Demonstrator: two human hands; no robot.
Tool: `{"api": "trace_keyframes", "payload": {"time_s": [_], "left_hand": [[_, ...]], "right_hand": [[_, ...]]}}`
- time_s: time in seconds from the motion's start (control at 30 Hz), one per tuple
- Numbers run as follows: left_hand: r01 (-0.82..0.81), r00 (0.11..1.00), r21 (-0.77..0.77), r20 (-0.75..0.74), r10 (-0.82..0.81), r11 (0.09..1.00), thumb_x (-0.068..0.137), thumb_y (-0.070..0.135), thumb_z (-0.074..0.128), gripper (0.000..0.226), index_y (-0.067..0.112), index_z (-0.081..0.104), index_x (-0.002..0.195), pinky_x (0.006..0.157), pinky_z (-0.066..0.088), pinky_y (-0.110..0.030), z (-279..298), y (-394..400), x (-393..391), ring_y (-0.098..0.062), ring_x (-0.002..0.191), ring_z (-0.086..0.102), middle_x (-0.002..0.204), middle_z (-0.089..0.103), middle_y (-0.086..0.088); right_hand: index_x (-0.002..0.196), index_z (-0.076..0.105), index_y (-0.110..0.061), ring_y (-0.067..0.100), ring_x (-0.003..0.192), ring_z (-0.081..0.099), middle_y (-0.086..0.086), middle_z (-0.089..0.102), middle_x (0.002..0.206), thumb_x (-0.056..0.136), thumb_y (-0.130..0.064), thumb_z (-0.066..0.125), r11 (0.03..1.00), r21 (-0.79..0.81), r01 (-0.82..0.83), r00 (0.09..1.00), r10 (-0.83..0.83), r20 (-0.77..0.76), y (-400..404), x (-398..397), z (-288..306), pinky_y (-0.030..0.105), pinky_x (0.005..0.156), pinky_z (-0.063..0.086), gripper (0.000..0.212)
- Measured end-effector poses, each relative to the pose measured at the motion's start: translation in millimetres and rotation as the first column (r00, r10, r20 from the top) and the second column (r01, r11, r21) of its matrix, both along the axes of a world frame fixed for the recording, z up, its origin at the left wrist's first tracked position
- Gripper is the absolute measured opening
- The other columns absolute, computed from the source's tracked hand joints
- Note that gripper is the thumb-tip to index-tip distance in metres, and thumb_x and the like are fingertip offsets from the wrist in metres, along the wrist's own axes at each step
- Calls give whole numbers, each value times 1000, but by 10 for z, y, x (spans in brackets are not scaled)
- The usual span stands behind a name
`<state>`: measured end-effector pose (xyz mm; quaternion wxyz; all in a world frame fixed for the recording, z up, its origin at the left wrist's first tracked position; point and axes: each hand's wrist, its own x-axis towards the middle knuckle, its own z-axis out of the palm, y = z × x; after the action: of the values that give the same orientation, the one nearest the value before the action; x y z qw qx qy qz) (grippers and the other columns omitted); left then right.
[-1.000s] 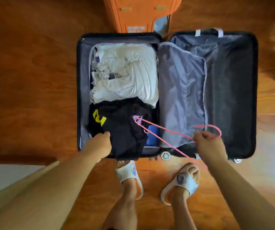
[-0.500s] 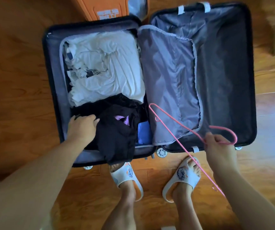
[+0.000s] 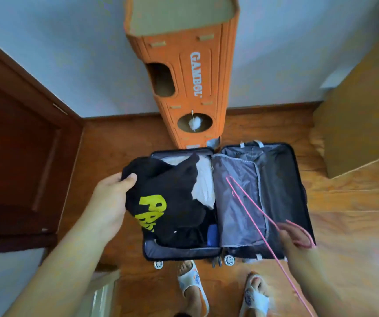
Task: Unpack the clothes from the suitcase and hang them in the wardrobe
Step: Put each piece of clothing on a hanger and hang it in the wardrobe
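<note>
My left hand (image 3: 113, 197) is clamped on a bunched black shirt (image 3: 168, 202) with yellow lettering, held above the left half of the open suitcase (image 3: 298, 202) on the floor (image 3: 355, 225); my right hand (image 3: 296, 239) is closed around the hook of a pink hanger (image 3: 252, 207), which slants over the near right corner of the case. The step, as I judge it, is getting shirt onto hanger: I would lift the shirt clear of the case, shake it so the collar shows, then feed one hanger arm through the neck before the other, holding the cloth off the floor. The count: one suitcase, one hanger, one black shirt in hand, a pile of white clothes (image 3: 203, 184) left at the far end of the left half, number not clear, something blue (image 3: 211, 234) and more dark cloth at its near end, and two slippers (image 3: 190, 284).
</note>
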<state>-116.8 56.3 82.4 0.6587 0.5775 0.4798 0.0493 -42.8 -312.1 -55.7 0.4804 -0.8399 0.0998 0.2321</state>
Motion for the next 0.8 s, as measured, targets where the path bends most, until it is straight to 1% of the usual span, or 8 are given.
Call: {"api": "trace_keyframes", "payload": {"time_s": [0.17,0.27,0.33,0.4,0.5,0.6,0.73,0.8], "left_hand": [[16,985,-90,173,-1,996,100,4,47,30,2,67,122,90,55,-45,1451,-445,-298,-34,105,72,115,74,-18],[-28,958,-71,282,47,997,101,5,44,36,2,62,132,85,61,-46,2110,-659,-495,-39,113,68,123,70,-21],[-43,926,-108,369,81,993,101,5,43,37,3,61,133,78,63,-42,2487,-834,-650,-36,112,69,124,69,-20],[-36,888,-147,449,99,989,101,5,41,35,4,62,129,75,63,-40,2760,-1011,-800,-32,106,72,121,71,-18],[-94,846,-175,505,171,980,102,5,40,28,2,63,118,72,63,-41,2954,-1211,-880,-32,92,74,106,73,-18],[-260,802,-278,471,367,925,103,3,43,24,-2,57,121,78,56,-46,2918,-1306,-856,-33,98,69,106,69,-19],[-408,780,-296,377,498,864,102,-1,46,11,-2,57,105,72,51,-39,2753,-1296,-1069,-26,91,65,102,64,-14],[-452,794,-255,323,516,855,102,-2,47,10,-1,56,97,84,49,-35,2672,-1250,-1261,-23,100,64,104,62,-11]], "right_hand": [[110,67,-39,0,89,64,-24,70,98,97,-17,61,966,155,-206,979,203,33,-108,44,1033,27,82,47,26],[89,72,-17,13,62,50,4,60,69,92,-11,66,918,208,-338,939,343,11,-122,106,1505,29,61,41,9],[71,59,-5,15,56,39,0,46,59,92,-12,64,902,229,-365,931,357,77,-40,140,1736,33,58,33,22],[74,58,-8,11,52,35,-8,43,56,92,-15,62,880,288,-378,926,363,106,152,95,1982,30,56,33,20],[96,57,-13,9,52,44,-1,51,69,95,-33,64,748,536,-391,879,477,-24,478,-75,2314,23,51,43,21],[116,62,-14,19,79,69,9,73,102,91,-31,72,638,725,-260,792,571,-218,612,-245,2364,34,70,50,32],[103,60,0,15,52,57,10,65,71,86,-12,72,697,652,-297,827,530,-189,412,-112,2619,25,47,42,24],[96,59,-3,16,51,56,11,61,68,90,-9,68,731,599,-328,891,451,-62,311,186,2970,28,45,48,12]]}}
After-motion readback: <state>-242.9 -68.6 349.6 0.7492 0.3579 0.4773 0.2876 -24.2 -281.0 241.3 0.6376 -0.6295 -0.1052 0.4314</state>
